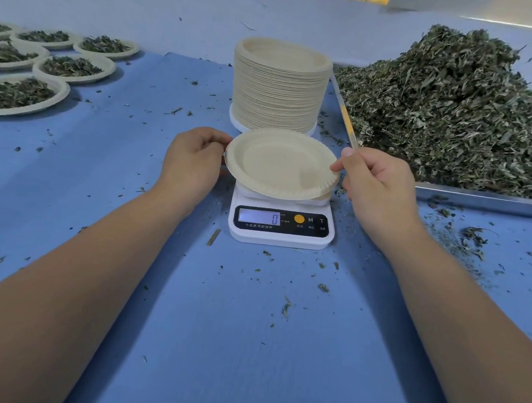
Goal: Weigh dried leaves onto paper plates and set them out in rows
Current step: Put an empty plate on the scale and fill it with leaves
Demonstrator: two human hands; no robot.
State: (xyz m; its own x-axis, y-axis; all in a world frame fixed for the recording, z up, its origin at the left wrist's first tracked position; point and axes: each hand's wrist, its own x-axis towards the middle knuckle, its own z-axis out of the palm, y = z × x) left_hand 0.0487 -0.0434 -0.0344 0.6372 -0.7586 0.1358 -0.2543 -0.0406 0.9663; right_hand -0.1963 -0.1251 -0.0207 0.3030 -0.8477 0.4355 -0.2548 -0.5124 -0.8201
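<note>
Empty paper plate (280, 163) held tilted over the scale (280, 230).
The left hand (195, 161) pinches its rim at 9 o'clock, the right hand (376, 184) at 3 o'clock; leaf heap (453, 113) at 2 o'clock.

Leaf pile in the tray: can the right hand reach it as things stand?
Probably yes: the right hand pinches the empty plate, but the leaf pile lies just beside it, only the tray edge between.

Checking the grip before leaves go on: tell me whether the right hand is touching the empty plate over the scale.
Touching. The head view shows the right hand pinching the right rim of the empty plate, its thumb lying on top of the rim.
</note>
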